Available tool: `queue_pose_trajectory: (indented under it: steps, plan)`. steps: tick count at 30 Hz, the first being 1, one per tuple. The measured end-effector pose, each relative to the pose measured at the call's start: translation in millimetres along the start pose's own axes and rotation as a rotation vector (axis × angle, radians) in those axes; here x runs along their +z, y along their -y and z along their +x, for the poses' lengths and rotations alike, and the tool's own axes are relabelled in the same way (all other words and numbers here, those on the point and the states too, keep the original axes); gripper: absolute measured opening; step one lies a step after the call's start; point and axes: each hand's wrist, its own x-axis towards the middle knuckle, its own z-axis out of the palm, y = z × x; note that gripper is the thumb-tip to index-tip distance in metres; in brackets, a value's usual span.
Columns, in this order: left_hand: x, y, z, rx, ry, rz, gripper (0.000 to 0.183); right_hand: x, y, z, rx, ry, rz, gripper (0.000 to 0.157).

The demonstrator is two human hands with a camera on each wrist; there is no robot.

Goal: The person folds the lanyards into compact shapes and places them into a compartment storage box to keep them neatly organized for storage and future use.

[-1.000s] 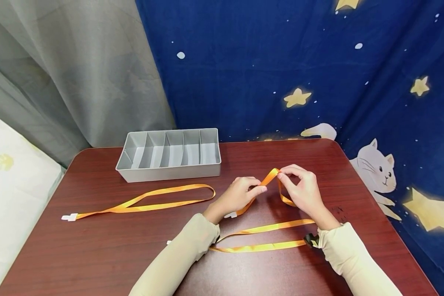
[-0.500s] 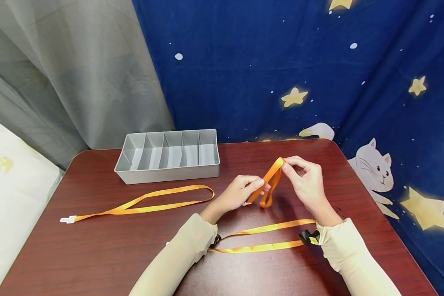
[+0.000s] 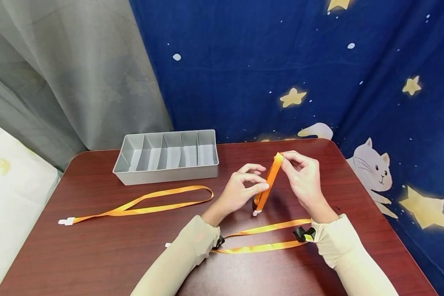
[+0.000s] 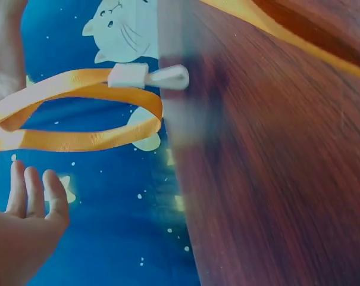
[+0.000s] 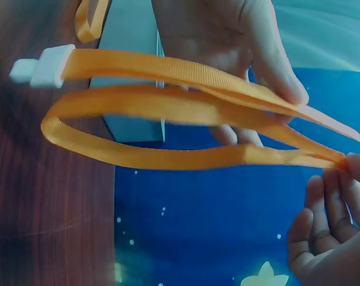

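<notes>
My R hand (image 3: 305, 174) has the top of the folded orange lanyard (image 3: 273, 176) pinched b/w thumb & fingers, up over the right part of the tabletop (image 3: 96, 255). Prob. held high so the strap hangs by its own weight, white clip (image 3: 257, 212) at the low end. My L hand (image 3: 238, 187) is relaxed, fingers apart, gripping nothing; thumb's right at the strap, maybe to steady it, can't tell if it touches.

Gray tray (image 3: 166, 176) sits at the back, long side toward me, I'd guess to leave working room in front. Second lanyard (image 3: 190, 188) lies flat on the left, third lanyard (image 3: 259, 248) nearer me, below my wrists; looks like they're spread apart to avoid tangles.

Head view gives the whole layout incl. tray dividers, but the held strap is so narrow there its layers merge. R wrist view separates them: long open loop next to the clip strand, + ribbed weave. L wrist view has three of my L fingers stretched clear of the strap, hard to judge from above.
</notes>
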Motion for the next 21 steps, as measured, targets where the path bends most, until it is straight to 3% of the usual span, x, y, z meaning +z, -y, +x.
queue_pose_trajectory:
  steps: [2, 9, 16, 21]
  plan:
    - [1.7, 0.5, -0.2, 0.035, -0.037, 0.008, 0.009, 3.1, 1.8, 0.3, -0.005, -0.008, -0.018, 0.011]
    - [9.9, 30.1, 3.1, 0.124, -0.172, 0.027, 0.008, 10.5, 7.3, -0.7, -0.003, -0.032, -0.052, 0.011]
    - [11.1, 33.5, 2.7, 0.158, -0.244, 0.047, 0.011, 15.8, 11.7, -2.5, 0.037, -0.058, 0.001, 0.012]
    - [11.6, 35.1, 2.2, 0.145, -0.266, 0.031, 0.024, 19.0, 14.9, -4.3, 0.08, -0.05, 0.044, 0.012]
